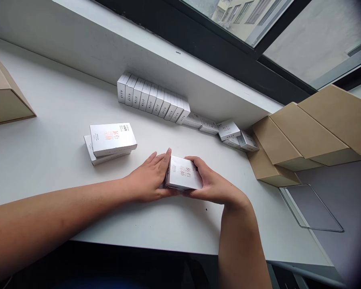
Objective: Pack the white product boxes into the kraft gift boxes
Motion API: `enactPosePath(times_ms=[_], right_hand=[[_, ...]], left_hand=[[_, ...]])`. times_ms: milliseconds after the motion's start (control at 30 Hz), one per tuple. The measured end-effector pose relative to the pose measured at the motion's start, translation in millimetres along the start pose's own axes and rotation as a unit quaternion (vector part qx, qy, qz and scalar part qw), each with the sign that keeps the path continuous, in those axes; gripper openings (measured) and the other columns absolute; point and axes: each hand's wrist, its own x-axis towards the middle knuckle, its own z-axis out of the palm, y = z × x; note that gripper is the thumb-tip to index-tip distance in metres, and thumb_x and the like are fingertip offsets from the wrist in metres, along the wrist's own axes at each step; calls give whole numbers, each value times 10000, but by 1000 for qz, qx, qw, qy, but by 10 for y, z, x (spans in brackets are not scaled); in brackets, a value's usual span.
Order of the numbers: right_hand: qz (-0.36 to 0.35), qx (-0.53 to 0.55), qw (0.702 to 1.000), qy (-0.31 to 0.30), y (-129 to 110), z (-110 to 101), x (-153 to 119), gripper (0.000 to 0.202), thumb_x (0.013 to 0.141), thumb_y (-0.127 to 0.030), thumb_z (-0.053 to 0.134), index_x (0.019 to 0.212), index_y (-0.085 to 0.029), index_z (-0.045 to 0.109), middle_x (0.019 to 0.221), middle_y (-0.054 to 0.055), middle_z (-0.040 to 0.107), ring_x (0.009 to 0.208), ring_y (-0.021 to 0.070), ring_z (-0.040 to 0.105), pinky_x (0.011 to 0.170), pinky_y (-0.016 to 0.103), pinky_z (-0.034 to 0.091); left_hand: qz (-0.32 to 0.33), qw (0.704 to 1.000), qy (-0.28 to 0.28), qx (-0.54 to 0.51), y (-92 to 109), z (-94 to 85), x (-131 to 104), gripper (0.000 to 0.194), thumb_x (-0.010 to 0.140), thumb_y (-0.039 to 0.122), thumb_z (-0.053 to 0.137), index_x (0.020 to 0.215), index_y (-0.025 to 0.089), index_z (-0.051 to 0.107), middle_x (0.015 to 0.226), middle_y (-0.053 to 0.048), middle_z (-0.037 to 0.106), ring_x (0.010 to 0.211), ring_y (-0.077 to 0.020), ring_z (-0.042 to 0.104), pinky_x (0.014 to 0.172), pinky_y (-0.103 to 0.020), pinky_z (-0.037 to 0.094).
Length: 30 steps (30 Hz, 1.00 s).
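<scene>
A small white box (183,172) with orange and black lettering is held between my two hands near the front of the table. My right hand (209,180) grips its right end, with the thumb along the near side and the fingers at the far side. Against its left end presses my left hand (152,176), index finger stretched along the edge and thumb reaching along the near side. Whether the box touches the table cannot be made out. To the left, one white box (112,138) lies on another white box (93,156), slightly askew.
Several white boxes (152,96) stand in a row along the back wall of the white table (48,152). More white boxes (228,130) lie farther right. Large tan boxes (289,140) lean at the right, beside a metal wire frame (325,206). Another tan box (6,96) is at far left.
</scene>
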Motion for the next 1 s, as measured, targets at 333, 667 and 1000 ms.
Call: enactPosePath(times_ms=[333, 667, 1000], right_hand=[[8, -1, 999, 47, 205, -13, -21, 1078, 692, -442, 820, 1558, -335, 186, 1517, 91, 413, 1343, 306, 486, 1086, 454, 463], [187, 43, 930, 314, 448, -179, 72, 541, 899, -503, 535, 1386, -269, 507, 1374, 112, 586, 1215, 313, 593, 1006, 517, 491], [173, 22, 974, 142, 16, 15, -63, 1147, 740, -737, 671, 1596, -305, 42, 1555, 158, 348, 1144, 312, 614, 860, 416, 570]], left_hand=[[-10, 990, 94, -100, -43, -50, 3, 1035, 634, 663, 790, 1453, 230, 328, 1446, -172, 497, 1348, -395, 429, 1101, -549, 379], [158, 975, -31, -151, -36, -189, -40, 556, 773, 549, 772, 1202, 233, 616, 990, -34, 717, 1022, -234, 601, 993, -387, 431], [207, 973, -16, -100, -50, -144, -19, 309, 871, 493, 695, 1079, 273, 760, 1137, -62, 718, 1197, -262, 567, 1075, -393, 418]])
